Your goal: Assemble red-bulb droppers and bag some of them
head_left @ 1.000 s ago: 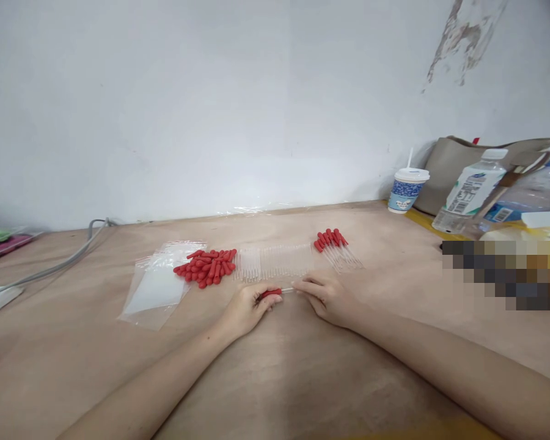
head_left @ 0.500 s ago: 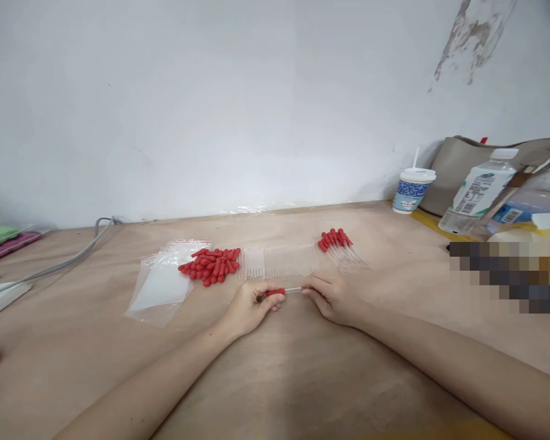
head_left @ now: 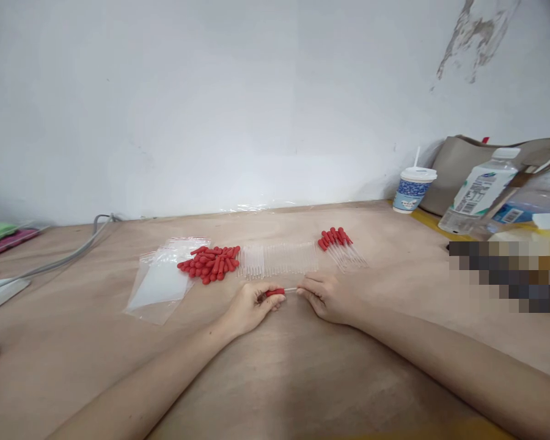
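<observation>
My left hand (head_left: 250, 307) pinches a red rubber bulb (head_left: 275, 292) low over the wooden table (head_left: 279, 366). My right hand (head_left: 325, 296) pinches a thin clear glass tube (head_left: 290, 289) whose end meets the bulb. Just beyond my hands lies a row of clear glass tubes (head_left: 279, 260). Left of that row is a heap of loose red bulbs (head_left: 209, 264). Right of it lie several finished droppers with red bulbs (head_left: 339, 244).
Clear plastic bags (head_left: 162, 281) lie left of the bulbs. A grey cable (head_left: 68, 256) runs along the far left. At the right back stand a paper cup with a straw (head_left: 411, 188), a beige bag (head_left: 467, 165) and plastic bottles (head_left: 479, 189).
Both hands have stayed together at the same spot; the right hand has closed in slightly towards the bulb, leaving less tube showing between them. The view has shifted a little.
</observation>
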Motion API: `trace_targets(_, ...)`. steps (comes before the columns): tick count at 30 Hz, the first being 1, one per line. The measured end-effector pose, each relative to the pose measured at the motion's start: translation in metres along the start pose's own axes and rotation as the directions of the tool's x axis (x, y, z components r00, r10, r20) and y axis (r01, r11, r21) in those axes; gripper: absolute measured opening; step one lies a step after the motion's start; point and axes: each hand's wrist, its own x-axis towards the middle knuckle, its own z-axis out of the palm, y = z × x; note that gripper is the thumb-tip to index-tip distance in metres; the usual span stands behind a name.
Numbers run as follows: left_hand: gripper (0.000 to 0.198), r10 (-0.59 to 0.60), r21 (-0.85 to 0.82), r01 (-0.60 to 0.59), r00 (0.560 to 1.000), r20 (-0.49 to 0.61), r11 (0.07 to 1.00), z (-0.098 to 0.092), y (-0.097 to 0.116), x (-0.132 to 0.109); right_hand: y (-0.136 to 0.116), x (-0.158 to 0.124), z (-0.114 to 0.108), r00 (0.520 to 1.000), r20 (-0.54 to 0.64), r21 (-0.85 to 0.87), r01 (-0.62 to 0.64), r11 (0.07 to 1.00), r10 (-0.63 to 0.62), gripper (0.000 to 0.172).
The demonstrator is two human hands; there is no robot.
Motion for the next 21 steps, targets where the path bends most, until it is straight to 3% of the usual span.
trace_targets(9,0.023,0.092,0.180,-0.085,0.995,-0.030,0.980,-0.001,-0.007,0.000,-0.003,0.005,-0.004,0.989,0.123,-0.031,-0.078,0.996,0.082,0.028)
trace_targets(17,0.020,0.196,0.339,-0.128,0.964,-0.178,0.932,-0.008,-0.004,-0.001,-0.006,0.003,-0.009,0.996,0.062,-0.130,-0.060,0.990,0.069,0.024)
trace_targets(21,0.026,0.132,0.354,-0.060,0.974,-0.184,0.933,-0.012,-0.007,0.000,0.010,0.007,-0.023,0.961,-0.016,-0.062,-0.278,0.959,0.278,0.022)
